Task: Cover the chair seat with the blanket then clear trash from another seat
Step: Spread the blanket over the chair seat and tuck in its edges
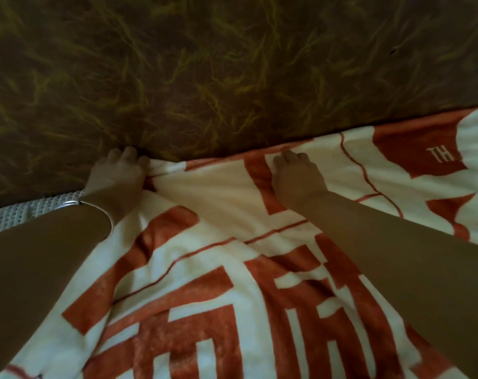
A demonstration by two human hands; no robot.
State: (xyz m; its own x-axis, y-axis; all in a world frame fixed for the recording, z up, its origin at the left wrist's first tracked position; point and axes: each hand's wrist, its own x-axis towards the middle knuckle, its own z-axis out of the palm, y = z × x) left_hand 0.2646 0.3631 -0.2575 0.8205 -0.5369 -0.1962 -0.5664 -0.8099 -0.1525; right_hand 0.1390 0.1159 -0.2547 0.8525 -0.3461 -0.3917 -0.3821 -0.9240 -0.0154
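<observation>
The blanket (205,283) is a soft fleece type: cream with chunky rust-orange blocks and thin lines, a bit fuzzy, and it rumples into loose folds everywhere. It lies spread over the chair seat, with its far edge up against the backrest (232,64), which is dark brown upholstery with yellowish streaks.

The left hand (117,170) has its fingers curled round a bunched bit of that far edge, right where seat meets back, and you can see the fabric gathering toward it. The right hand (295,173) is knuckles-up on the blanket near the same seam with its fingertips dug in. I honestly can't tell if it's pinching or just pushing down.

My take on handling: it's light, floppy and has zero stiffness, so it'll slide and drag along if you only pull one spot. Best to take it at the edge or corners with both hands apart, then smooth it flat.

There's a thin metal bangle (95,212) on the left wrist and a pale waffle-knit cloth (10,214) peeking out at the left.
</observation>
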